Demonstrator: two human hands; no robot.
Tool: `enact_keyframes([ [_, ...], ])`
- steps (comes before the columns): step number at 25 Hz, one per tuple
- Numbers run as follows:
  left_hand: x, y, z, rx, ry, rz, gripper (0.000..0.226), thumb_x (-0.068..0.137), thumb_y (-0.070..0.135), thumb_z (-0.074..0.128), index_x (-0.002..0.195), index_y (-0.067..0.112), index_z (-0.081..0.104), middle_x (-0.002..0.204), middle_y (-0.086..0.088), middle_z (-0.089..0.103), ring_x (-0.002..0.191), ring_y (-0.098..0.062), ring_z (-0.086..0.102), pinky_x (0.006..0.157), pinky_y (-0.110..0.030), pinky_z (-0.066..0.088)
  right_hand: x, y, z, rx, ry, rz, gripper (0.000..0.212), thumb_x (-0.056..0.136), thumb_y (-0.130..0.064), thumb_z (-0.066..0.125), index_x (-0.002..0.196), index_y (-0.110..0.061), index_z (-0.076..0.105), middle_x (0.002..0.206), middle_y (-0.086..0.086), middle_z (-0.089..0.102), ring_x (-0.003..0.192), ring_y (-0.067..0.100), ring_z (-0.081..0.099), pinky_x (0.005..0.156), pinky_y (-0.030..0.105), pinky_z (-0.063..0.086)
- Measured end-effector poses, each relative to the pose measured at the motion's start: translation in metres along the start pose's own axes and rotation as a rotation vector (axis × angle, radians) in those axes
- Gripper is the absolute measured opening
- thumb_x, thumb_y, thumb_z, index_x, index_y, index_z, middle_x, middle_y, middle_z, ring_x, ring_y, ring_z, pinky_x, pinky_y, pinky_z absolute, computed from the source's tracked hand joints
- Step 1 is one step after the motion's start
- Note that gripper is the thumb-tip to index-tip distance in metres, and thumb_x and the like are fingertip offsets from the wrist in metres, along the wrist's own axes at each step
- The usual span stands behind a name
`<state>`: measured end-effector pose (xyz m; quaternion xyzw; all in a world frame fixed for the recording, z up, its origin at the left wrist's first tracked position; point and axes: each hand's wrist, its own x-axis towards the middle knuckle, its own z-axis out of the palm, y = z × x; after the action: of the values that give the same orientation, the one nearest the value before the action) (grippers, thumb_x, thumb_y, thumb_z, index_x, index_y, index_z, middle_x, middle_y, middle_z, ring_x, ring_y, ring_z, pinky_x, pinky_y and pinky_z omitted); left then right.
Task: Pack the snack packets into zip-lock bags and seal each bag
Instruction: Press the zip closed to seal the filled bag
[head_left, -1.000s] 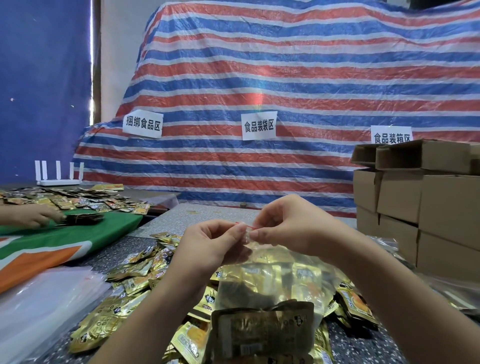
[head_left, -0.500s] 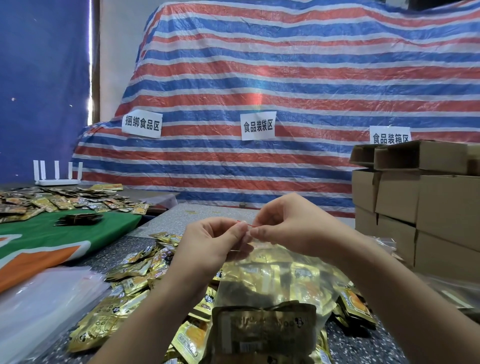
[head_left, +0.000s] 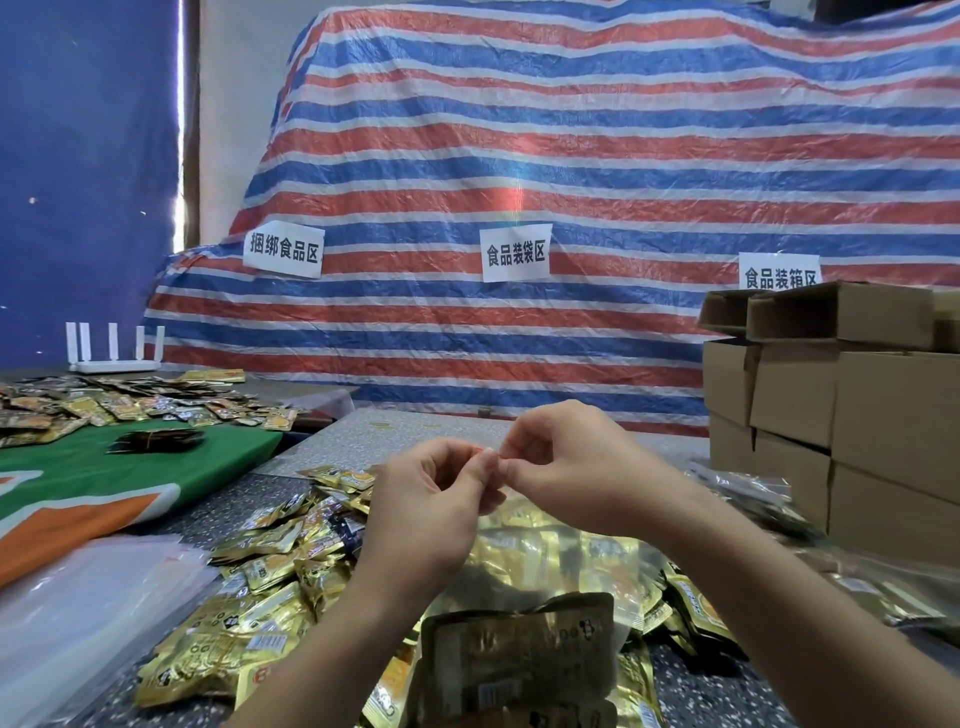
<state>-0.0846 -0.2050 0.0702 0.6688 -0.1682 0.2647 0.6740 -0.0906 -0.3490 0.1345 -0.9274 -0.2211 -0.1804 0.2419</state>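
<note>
A clear zip-lock bag (head_left: 545, 582) filled with gold snack packets hangs upright in front of me. My left hand (head_left: 426, 504) and my right hand (head_left: 566, 467) meet at its top edge, both pinching the red zip strip between thumb and fingers. Fingertips touch at the middle of the strip. A dark gold packet (head_left: 519, 654) shows at the bag's bottom. Loose gold snack packets (head_left: 270, 561) lie heaped on the speckled table (head_left: 218, 509) below and to the left.
A stack of empty clear bags (head_left: 88, 613) lies at lower left. Cardboard boxes (head_left: 857, 415) are stacked at right. Filled bags (head_left: 748, 493) lie beside them. A green and orange cloth (head_left: 104, 478) with more packets and a white router (head_left: 114, 353) sits at left.
My hands stay pinched on the bag's top, shifting only slightly. Another person's hand at far left, seen one second ago, has left the view.
</note>
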Motion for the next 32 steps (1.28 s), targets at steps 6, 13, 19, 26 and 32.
enact_keyframes([
  [6, -0.002, 0.000, 0.003, 0.069, 0.059, 0.047, 0.018, 0.092, 0.017, 0.065, 0.076, 0.018, 0.072, 0.067, -0.001, 0.072, 0.061, -0.013, 0.069, 0.059, -0.025, 0.057, -0.004, -0.003, 0.006, -0.053, 0.088, -0.064, 0.011, 0.093, -0.028, 0.063, 0.084, -0.025, 0.068, 0.072, -0.011, 0.064, 0.067, 0.006, 0.059, 0.058, 0.024, 0.045],
  [13, -0.005, 0.002, -0.004, 0.028, 0.107, 0.086, 0.015, 0.092, 0.019, 0.063, 0.079, 0.021, 0.070, 0.071, 0.000, 0.071, 0.066, -0.013, 0.068, 0.062, -0.023, 0.056, -0.004, -0.001, 0.000, -0.026, 0.069, -0.085, 0.014, 0.094, -0.030, 0.064, 0.080, -0.027, 0.067, 0.069, -0.014, 0.061, 0.062, -0.002, 0.055, 0.052, 0.012, 0.037],
  [19, -0.001, 0.003, -0.004, -0.107, -0.043, -0.038, 0.015, 0.087, 0.026, 0.067, 0.092, 0.012, 0.070, 0.076, -0.001, 0.072, 0.067, -0.011, 0.067, 0.065, -0.022, 0.056, -0.006, 0.001, 0.001, 0.020, 0.118, -0.091, 0.018, 0.093, -0.027, 0.067, 0.075, -0.029, 0.066, 0.065, -0.014, 0.062, 0.062, -0.004, 0.057, 0.053, 0.013, 0.040],
  [26, 0.000, 0.003, -0.006, -0.136, 0.068, -0.042, 0.018, 0.089, 0.015, 0.068, 0.071, 0.015, 0.074, 0.066, -0.005, 0.070, 0.057, -0.010, 0.061, 0.054, -0.021, 0.050, -0.006, 0.002, -0.002, -0.024, 0.069, -0.079, 0.017, 0.093, -0.038, 0.065, 0.079, -0.028, 0.068, 0.069, -0.013, 0.064, 0.063, 0.000, 0.058, 0.053, 0.013, 0.038],
  [32, 0.005, 0.007, -0.014, -0.075, 0.170, 0.034, 0.017, 0.089, 0.019, 0.068, 0.073, 0.022, 0.074, 0.066, -0.005, 0.070, 0.055, -0.007, 0.061, 0.051, -0.019, 0.048, -0.022, 0.018, -0.011, -0.059, 0.083, -0.094, 0.024, 0.094, -0.035, 0.064, 0.071, -0.035, 0.059, 0.067, -0.013, 0.060, 0.068, -0.008, 0.055, 0.056, 0.012, 0.042],
])
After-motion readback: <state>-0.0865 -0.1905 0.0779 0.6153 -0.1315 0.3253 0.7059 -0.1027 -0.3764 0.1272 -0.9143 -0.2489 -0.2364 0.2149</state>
